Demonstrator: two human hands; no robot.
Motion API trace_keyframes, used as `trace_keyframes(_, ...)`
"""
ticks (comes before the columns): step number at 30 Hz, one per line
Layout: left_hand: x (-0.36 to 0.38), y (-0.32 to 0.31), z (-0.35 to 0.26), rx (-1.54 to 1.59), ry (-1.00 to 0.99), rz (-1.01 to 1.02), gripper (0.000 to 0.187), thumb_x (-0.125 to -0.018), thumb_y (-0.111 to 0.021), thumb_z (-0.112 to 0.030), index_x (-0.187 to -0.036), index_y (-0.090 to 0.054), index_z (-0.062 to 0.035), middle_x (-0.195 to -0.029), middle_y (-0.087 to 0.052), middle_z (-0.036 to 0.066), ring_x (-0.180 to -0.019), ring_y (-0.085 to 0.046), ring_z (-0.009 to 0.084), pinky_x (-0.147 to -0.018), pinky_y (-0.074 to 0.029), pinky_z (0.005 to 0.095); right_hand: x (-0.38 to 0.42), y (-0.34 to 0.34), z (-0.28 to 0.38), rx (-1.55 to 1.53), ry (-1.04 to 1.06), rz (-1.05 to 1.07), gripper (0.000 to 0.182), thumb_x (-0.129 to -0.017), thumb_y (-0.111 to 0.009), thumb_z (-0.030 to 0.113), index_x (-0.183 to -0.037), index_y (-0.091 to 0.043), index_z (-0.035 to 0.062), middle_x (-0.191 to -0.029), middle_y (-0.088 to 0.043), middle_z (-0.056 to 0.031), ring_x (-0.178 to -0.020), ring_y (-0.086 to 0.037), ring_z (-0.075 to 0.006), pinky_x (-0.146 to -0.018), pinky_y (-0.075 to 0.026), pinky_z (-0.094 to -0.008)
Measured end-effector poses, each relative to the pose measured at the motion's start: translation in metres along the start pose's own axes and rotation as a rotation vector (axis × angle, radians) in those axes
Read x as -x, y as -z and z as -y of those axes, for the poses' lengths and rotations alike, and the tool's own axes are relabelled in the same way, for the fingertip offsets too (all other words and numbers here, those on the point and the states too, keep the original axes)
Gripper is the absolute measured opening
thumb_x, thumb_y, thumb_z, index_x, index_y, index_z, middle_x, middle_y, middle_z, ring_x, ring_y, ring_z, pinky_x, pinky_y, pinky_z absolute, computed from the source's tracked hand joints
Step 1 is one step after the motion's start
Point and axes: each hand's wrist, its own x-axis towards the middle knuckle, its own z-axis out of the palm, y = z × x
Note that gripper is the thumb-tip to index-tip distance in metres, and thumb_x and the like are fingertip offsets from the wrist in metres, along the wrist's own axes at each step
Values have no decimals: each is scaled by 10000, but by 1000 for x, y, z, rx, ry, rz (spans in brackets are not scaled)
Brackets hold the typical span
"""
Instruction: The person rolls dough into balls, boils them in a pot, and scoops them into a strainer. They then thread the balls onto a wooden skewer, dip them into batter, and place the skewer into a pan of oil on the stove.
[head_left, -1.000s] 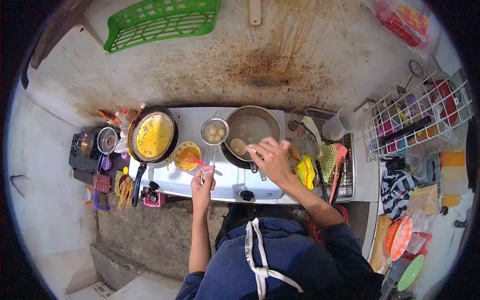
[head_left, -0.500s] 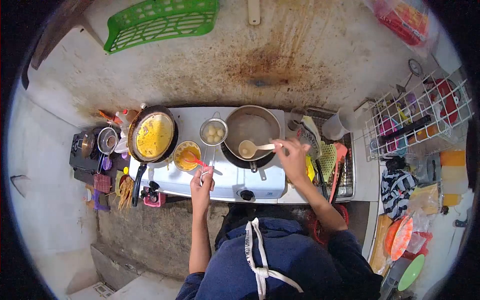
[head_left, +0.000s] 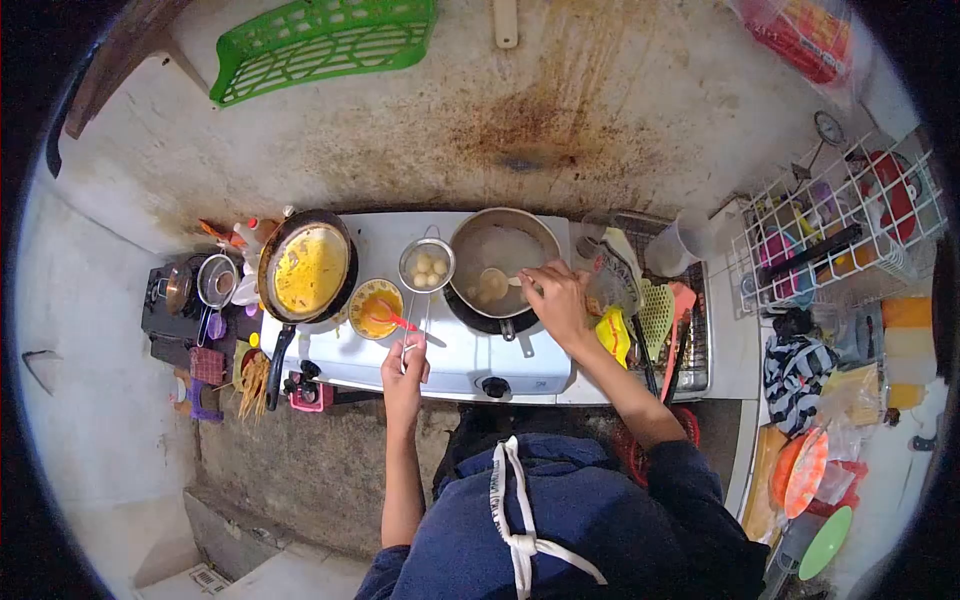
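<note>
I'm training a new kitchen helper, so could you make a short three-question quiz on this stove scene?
1. Multiple choice: What lies in the strainer beside the pot?
a) green leaves
b) pale round pieces
c) noodles

2. True or false: The right hand holds the ladle.

3. Fill in: In this view, the frying pan stands to the ____ of the pot.

Key:
1. b
2. True
3. left

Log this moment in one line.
left hand: grips strainer; strainer: pale balls inside; right hand: holds ladle in pot
</note>
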Motion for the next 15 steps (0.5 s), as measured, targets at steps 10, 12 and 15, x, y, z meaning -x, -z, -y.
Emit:
trace_keyframes(10,3,5,-1,8,10,-35,179,-865,-551,-166,-954,-547,-10,-556,-403,-59,-487,-335,24,-452,-235,180,10,7,16,-56,41,8,128,-783,-591,228,-809,-670,131,-778,-649,-6,-816,-549,-146,-716,-260,-380)
trace_keyframes(12,2,5,-2,-5,10,-30,182,-865,-552,-169,-953,-547,-10,-555,-402,-59,-485,-333,24,-451,-231,180,13,17,21,-71,46,26,124,-784,-593,229,-824,-667,139,-777,-643,4,-815,-543,-141,-710,-253,-376)
trace_keyframes(15,2,2,-3,-23,11,-23,183,-865,-552,-172,-950,-546,-10,-551,-400,-58,-485,-332,23,-451,-224,179,17,36,31,-61,108,5,119,-787,-595,227,-840,-663,145,-759,-628,21,-813,-540,-127,-709,-245,-370)
